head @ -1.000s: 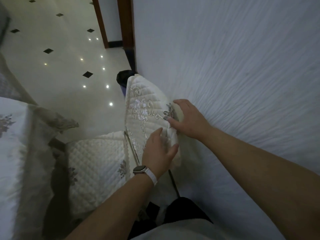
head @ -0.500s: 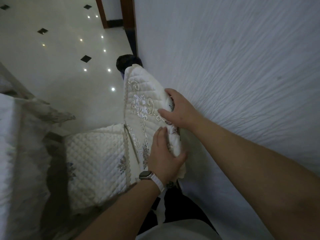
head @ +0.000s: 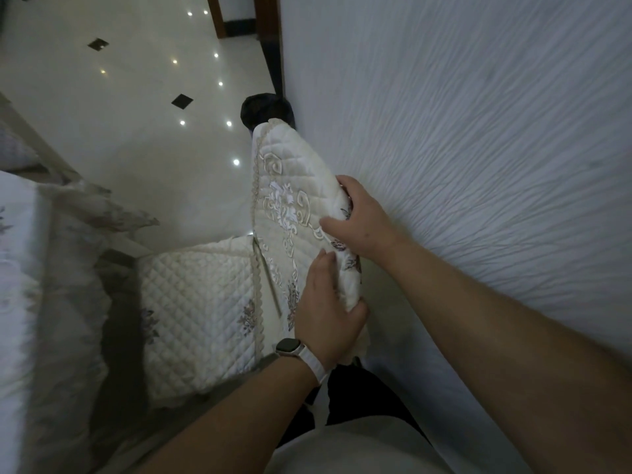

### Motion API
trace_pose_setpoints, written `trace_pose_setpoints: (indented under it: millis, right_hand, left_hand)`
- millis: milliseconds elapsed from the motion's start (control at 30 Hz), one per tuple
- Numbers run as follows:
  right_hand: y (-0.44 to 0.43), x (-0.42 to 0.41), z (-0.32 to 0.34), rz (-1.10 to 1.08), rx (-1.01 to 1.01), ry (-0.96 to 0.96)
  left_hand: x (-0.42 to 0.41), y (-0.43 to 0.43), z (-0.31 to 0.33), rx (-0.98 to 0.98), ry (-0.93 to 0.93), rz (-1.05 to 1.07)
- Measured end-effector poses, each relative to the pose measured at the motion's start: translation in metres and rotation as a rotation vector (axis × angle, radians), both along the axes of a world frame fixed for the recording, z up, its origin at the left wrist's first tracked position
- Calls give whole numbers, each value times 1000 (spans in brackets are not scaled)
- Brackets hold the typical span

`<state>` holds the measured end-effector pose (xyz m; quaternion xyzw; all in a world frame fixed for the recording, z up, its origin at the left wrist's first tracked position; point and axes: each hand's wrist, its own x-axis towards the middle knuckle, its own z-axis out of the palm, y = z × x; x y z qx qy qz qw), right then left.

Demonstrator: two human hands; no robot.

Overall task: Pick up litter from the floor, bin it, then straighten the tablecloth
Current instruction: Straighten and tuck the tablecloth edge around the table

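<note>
Both hands are on the quilted chair cover in the middle of the frame, a cream padded piece with embroidered flowers and a scalloped trim, standing up off the chair back. The right hand grips it at its right edge, thumb laid across the embroidered face and the fingers curled round behind. Just below, the left hand, with a white-strapped watch on its wrist, lies on the face with its thumb hooked round the same edge, so it's holding too. The two hands are almost touching.

To the lower left of the cover sits the quilted seat cushion, matching pattern. The tablecloth is over at the left edge of the frame, pale and lacy, draped over the bench, its hem hanging down in folds, well apart from both hands. A dark bin peeks out just above the top of the cover, right against the white textured wall. Glossy tiled floor fills the upper left, dotted with light reflections.
</note>
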<state>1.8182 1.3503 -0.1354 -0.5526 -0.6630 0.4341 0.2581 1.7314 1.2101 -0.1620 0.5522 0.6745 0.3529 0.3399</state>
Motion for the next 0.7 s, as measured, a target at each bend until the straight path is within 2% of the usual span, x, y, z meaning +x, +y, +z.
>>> trace_pose_setpoints:
  millis: [300, 700]
  right_hand:
    - [-1, -9, -4, -91, 13, 57]
    - [-2, -33, 5, -23, 52, 114]
  left_hand:
    - [3, 1, 7, -29, 9, 7]
    - [-19, -5, 23, -13, -3, 84]
